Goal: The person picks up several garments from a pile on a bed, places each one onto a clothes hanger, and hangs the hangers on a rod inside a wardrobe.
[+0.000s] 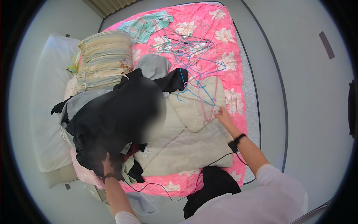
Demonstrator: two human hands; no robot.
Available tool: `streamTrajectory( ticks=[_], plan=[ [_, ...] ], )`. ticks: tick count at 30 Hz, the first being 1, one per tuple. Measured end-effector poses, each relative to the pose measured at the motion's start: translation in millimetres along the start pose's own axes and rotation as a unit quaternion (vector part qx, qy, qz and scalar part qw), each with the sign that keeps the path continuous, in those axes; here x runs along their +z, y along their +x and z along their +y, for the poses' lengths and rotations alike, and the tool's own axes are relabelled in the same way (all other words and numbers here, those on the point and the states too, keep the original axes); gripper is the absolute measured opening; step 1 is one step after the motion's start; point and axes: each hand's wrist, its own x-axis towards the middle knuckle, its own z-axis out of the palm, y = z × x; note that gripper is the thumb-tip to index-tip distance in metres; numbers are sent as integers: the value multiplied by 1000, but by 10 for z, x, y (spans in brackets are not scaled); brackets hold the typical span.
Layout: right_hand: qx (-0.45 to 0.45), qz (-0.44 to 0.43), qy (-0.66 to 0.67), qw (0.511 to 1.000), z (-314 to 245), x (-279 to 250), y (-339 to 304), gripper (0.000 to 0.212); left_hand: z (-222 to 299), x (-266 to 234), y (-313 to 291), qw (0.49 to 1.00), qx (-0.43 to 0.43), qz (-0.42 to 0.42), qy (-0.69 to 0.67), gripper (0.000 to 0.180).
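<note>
A pile of dark clothes lies on the left of the bed, with a large black garment [100, 115] on top. At its near edge is my left hand [108, 166], thumb on the cloth and the other fingers mostly hidden in the folds. On the right, my right hand [223, 115] has its fingers closed at the corner of a blue clothes hanger [199, 96]. A pink clothes hanger [203, 102] crosses the blue one close to those fingertips; whether I touch it too, I cannot tell. Beneath both hangers is a folded cream blanket [179, 145].
Several tangled hangers [186, 44] cover the far part of the pink floral bedsheet [233, 99]. A plaid green cloth [145, 26] and a striped cushion [104, 59] lie at the back left. A black cable [175, 199] trails past the near edge, above a clear plastic box [143, 205].
</note>
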Motion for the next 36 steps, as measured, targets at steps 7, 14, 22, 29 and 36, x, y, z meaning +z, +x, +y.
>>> streamTrajectory(
  ticks=[7,14,22,29,36],
  plan=[
    [122,-61,17,991,133,296,789,32,185,388,-508,981,177,4,82,34],
    [-94,-64,190,975,-1136,45,-343,10,-288,631,-2027,902,370,-37,219,37],
    [-306,-152,-114,933,-2421,-777,-1278,11,-992,559,-2743,861,365,-238,262,44],
    [-71,-191,376,904,-2814,-509,-1456,16,-1559,528,-2621,885,330,-239,227,42],
    [-2,-236,450,861,-2427,-171,-1353,14,-1909,234,-2618,893,294,-253,226,44]
  ],
)
